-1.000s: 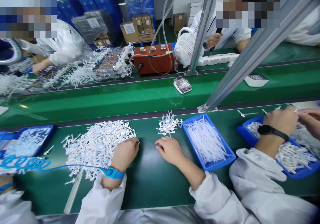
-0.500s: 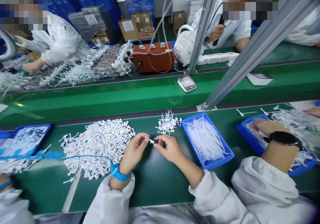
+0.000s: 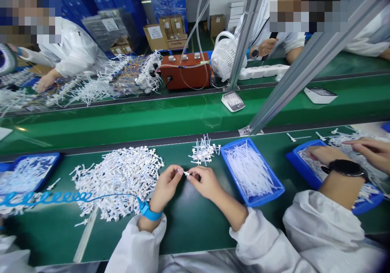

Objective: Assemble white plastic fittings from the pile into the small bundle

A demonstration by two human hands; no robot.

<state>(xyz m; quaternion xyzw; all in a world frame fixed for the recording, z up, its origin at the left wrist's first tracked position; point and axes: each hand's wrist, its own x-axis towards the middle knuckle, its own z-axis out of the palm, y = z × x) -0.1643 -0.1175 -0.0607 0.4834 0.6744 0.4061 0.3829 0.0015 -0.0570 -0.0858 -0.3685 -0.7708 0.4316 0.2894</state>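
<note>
A small white plastic piece (image 3: 184,172) sits pinched between the fingertips of the left hand (image 3: 165,186) and the right hand (image 3: 206,182), held just above the green mat (image 3: 189,220). It is tiny, with short arms; its exact shape is too small to tell. Just left of the hands lies a wide loose heap (image 3: 118,180) of like white pieces, tangled and lying flat on the mat.

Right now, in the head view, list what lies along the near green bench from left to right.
Blue tray at the left edge → big heap of white parts → left hand → small white part held between both hands → right hand → blue tray of thin white tubes → co-worker's watch.
</note>
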